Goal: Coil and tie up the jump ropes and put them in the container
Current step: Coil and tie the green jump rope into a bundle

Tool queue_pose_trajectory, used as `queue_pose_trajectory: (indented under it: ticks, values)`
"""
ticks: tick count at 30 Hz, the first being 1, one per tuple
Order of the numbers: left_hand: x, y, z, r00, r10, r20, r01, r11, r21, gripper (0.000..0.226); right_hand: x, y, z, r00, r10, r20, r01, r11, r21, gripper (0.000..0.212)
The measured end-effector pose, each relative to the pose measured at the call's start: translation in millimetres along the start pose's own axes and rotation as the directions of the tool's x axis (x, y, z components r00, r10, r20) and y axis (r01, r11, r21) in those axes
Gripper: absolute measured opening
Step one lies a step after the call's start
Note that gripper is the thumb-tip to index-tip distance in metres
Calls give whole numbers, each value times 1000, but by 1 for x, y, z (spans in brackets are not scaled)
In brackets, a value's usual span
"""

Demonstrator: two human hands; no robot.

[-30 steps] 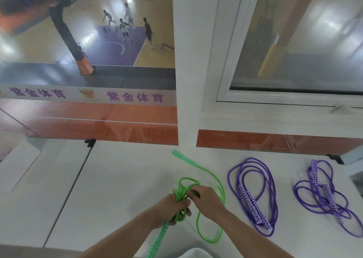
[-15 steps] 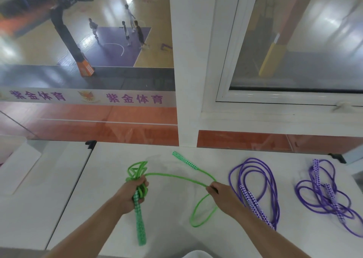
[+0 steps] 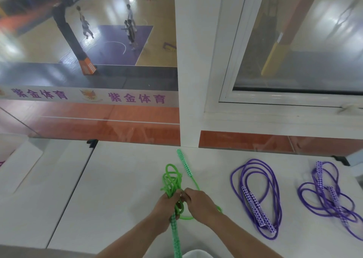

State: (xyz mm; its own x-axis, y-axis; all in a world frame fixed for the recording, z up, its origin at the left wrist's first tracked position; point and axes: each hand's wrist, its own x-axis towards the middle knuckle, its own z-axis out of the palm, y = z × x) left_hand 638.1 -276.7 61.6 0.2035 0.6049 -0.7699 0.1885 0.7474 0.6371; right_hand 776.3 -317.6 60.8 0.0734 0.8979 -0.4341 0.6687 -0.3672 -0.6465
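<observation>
Three jump ropes lie on a white table (image 3: 121, 189), seen from the single head-worn view looking forward and down; the table is the landmark for every place here. Near the middle of the table, toward its near edge, the left hand (image 3: 167, 208) clenches around a bundle of loops of the green jump rope (image 3: 171, 181), gathering them at one point, seemingly so the coil cannot spring apart. One green handle (image 3: 175, 238) hangs from that fist toward the table's near edge. The right hand (image 3: 198, 202) meets the left at the bundle and pinches a strand of the same rope, apparently wrapping the free end around the coil to tie it. The other green handle (image 3: 184, 164) lies flat toward the table's far edge, with slack trailing back to the hands. On the table's right half lies a loosely coiled purple jump rope (image 3: 255, 198), and by the right edge a second purple rope (image 3: 330, 196) lies more tangled; both probably wait their turn. A white rounded rim (image 3: 196, 253) just beyond the table's near edge may be the container, though that cannot be told.
</observation>
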Motion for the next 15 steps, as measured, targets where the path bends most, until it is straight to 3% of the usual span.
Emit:
queue_pose_trajectory:
  ticks: [4,9,12,15]
  values:
    - [0,2,-5,999,-6,52,8,1000,-26,23,0,0,-7,997,-36,64,37,999,-13,30]
    - [6,9,-14,994,-16,112,40,976,-216,24,3,-1,-20,976,-71,204,98,987,-129,29]
    - [10,26,-18,994,2,106,36,932,-359,36,1,11,-30,959,-8,284,-8,999,54,30]
    - [12,42,-29,998,29,53,-5,913,-407,21,-4,26,-36,942,-7,335,-81,965,248,35]
